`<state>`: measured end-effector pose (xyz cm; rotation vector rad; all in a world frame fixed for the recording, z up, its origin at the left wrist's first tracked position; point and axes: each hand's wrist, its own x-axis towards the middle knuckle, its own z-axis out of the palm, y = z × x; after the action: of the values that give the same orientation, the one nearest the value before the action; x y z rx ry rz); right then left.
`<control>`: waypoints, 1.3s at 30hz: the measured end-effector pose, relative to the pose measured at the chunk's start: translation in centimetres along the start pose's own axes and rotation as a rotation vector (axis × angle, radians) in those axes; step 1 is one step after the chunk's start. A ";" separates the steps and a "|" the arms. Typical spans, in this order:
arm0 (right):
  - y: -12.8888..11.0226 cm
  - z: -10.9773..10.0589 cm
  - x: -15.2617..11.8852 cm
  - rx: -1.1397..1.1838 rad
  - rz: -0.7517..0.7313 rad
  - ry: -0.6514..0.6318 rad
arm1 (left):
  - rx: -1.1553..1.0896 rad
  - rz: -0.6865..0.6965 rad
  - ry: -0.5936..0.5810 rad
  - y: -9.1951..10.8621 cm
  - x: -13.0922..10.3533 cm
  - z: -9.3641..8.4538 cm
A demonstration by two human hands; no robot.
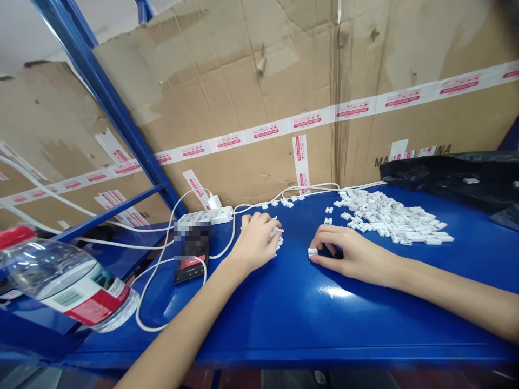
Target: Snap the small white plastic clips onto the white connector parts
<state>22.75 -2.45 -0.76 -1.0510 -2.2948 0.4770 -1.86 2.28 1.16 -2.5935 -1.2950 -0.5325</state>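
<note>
On the blue table (284,319), my right hand (348,254) pinches a small white plastic piece (312,252) between thumb and fingertips. Just beyond it lie a few similar white pieces (328,220) in small pairs. My left hand (257,240) is curled over a small cluster of white pieces (279,246); its fingertips are partly hidden, and I cannot make out whether it grips any. A large heap of white pieces (389,216) spreads behind my right hand.
A phone (192,254) with a cable and a white power strip (206,216) are left of my left hand. A plastic bottle (73,281) stands tilted at far left. Black plastic (458,175) lies at back right. Cardboard (251,97) lines the back.
</note>
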 end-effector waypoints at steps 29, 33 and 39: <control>0.4 0.1 0.0 -0.009 -0.007 0.001 | 0.002 -0.043 -0.046 1.1 0.2 0.6; 0.4 0.2 0.0 -0.016 -0.014 0.012 | -0.011 -0.027 -0.059 1.1 0.2 0.8; 0.3 0.1 0.0 -0.005 -0.017 0.014 | -0.039 0.005 -0.056 0.8 0.2 0.9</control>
<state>22.80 -2.27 -0.97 -1.0333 -2.2912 0.4562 -0.89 2.29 0.42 -2.6611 -1.3068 -0.4929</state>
